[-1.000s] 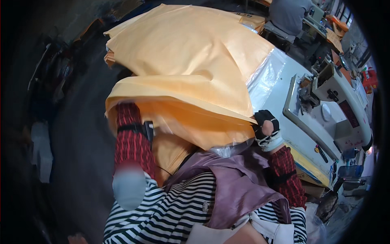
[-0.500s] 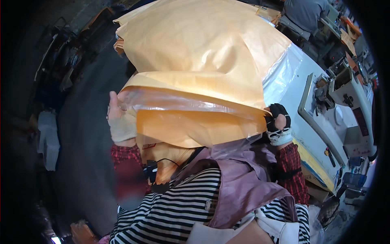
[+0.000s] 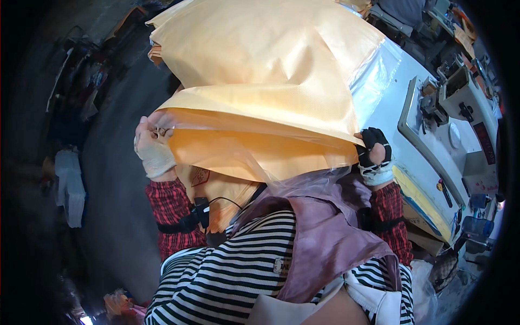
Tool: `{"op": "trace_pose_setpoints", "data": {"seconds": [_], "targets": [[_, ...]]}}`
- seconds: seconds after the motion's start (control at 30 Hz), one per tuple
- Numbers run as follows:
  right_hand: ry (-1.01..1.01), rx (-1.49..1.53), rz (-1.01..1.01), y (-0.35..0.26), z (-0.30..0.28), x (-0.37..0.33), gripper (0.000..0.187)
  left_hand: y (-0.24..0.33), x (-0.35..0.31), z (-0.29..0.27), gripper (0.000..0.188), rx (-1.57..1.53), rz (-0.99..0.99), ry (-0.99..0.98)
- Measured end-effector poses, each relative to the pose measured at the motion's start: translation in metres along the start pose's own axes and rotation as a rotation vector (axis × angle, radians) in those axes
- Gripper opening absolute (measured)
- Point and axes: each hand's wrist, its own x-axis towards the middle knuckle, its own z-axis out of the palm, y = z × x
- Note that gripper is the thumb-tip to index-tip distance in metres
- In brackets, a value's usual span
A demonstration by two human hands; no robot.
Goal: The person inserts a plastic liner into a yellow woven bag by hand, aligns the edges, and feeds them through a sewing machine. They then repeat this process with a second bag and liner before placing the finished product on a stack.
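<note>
Both hands clamp the near edge of a large yellow woven plastic sack [image 3: 271, 81]: left hand [image 3: 153, 145] pinching its left corner, right hand [image 3: 375, 154] its right corner, beside a white sewing machine [image 3: 449, 130].

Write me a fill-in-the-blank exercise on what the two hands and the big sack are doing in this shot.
1. Both hands grip the edge of a large woven sack whose colour is ____.
2. The right hand wears a fingerless glove that is mostly ____.
3. The left hand wears a pale glove, and the sleeve below it is red and black ____.
4. To the person's right, beyond the sack, stands a white sewing ____.

Missing words: yellow; black; plaid; machine
</note>
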Motion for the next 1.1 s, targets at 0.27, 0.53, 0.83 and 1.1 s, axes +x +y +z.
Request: {"op": "trace_pose_setpoints", "data": {"seconds": [0.27,0.53,0.83,1.1], "targets": [[0.043,0.019,-0.037,0.002,-0.018,-0.007,0.019,-0.042,0.024,0.000,0.019,0.186,-0.222,0.142],[0.019,0.061,0.195,0.012,-0.023,-0.024,0.020,-0.017,0.059,0.288,0.020,0.499,0.801,-0.351],[-0.183,0.861,0.842,0.052,-0.017,-0.158,0.046,-0.168,-0.104,0.522,0.036,0.303,0.995,-1.037],[0.240,0.283,0.646,0.046,-0.026,-0.107,0.021,-0.188,-0.131,0.558,0.029,0.451,0.788,-1.089]]}}
